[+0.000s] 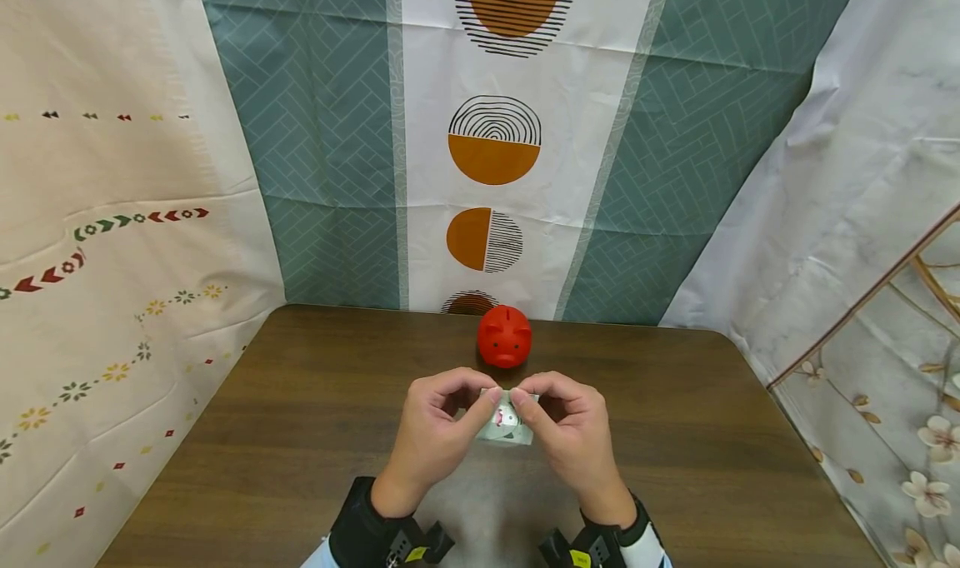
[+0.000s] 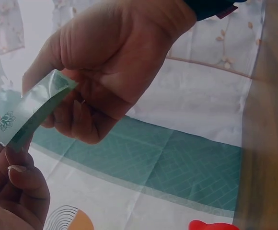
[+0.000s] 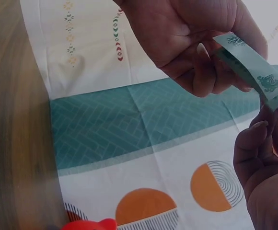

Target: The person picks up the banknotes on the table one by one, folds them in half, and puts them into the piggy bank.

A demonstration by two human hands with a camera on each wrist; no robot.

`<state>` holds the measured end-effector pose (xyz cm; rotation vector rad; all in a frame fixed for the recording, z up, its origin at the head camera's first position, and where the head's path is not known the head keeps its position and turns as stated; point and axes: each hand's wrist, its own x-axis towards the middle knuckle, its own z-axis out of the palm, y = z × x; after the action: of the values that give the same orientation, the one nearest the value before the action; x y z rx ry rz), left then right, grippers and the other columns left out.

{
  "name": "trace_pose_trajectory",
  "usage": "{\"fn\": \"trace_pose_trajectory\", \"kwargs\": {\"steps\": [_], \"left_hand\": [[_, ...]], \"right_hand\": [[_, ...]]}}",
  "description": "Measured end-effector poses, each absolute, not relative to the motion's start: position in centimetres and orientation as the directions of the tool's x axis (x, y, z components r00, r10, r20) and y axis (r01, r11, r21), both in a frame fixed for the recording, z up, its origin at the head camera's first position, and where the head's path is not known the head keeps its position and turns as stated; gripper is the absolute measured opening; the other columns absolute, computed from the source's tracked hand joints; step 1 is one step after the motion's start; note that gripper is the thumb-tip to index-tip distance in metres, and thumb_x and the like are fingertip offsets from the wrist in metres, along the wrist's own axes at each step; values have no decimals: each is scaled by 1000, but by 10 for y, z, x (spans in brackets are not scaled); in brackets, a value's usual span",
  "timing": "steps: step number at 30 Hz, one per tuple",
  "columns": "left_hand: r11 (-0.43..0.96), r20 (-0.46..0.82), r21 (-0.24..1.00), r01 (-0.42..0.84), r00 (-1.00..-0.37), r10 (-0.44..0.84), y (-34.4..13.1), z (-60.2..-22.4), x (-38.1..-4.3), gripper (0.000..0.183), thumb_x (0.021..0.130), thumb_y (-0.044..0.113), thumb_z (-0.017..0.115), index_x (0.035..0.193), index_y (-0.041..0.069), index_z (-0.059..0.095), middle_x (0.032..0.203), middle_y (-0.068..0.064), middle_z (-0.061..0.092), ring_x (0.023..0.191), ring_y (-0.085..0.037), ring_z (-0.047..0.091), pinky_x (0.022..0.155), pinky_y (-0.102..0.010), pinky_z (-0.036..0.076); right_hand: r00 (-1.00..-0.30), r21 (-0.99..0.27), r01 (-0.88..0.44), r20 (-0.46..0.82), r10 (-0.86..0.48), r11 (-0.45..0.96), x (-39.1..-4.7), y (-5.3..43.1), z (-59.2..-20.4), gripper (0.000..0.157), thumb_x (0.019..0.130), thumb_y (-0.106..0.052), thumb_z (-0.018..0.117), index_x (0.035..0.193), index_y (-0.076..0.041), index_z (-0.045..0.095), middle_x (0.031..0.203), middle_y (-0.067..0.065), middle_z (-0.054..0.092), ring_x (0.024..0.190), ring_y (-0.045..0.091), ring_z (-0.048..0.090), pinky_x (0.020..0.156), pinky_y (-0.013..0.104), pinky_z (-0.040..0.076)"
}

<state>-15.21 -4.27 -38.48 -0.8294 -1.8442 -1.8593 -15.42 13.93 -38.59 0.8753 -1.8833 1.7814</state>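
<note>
A small pale-green packet (image 1: pixel 507 428) with a printed pattern is held up between the two hands, over the middle of the table. My left hand (image 1: pixel 435 426) pinches its upper left edge between thumb and forefinger. At the upper right edge, the thumb and forefinger of my right hand (image 1: pixel 572 435) do the same, the two thumbs nearly meeting. Both wrist views catch the packet (image 2: pixel 36 108) from the side: a white strip with green flower-like prints and a darker green face (image 3: pixel 254 72). A red piggy bank (image 1: pixel 504 339) stands just beyond the fingertips, facing me.
The brown wooden table (image 1: pixel 300 435) runs back to a hanging cloth (image 1: pixel 337 135) with green panels and orange circles. Patterned cloth (image 1: pixel 135 343) drapes the left side, and white flowered cloth (image 1: pixel 840 301) hangs on the right. Black bands with small cameras circle both wrists.
</note>
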Motion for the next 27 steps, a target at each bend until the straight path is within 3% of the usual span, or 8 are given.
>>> {"fn": "trace_pose_trajectory", "kwargs": {"steps": [15, 27], "left_hand": [[-43, 611, 791, 611, -782, 121, -47, -385, -153, 11, 96, -1, 65, 100, 3, 74, 84, -13, 70, 67, -15, 58, 56, -26, 53], [-55, 593, 804, 592, -795, 127, -48, -384, -156, 13, 96, 0, 67, 106, 3, 74, 84, -14, 69, 68, -13, 59, 57, -26, 53]], "right_hand": [[-765, -770, -638, 633, -120, 9, -155, 145, -385, 12, 94, 11, 62, 97, 3, 71, 84, 0, 70, 67, 14, 56, 54, 26, 50], [-810, -809, -586, 585, -33, 43, -156, 146, -383, 13, 95, 8, 63, 98, -1, 72, 83, 0, 70, 67, 16, 57, 55, 26, 50]]}}
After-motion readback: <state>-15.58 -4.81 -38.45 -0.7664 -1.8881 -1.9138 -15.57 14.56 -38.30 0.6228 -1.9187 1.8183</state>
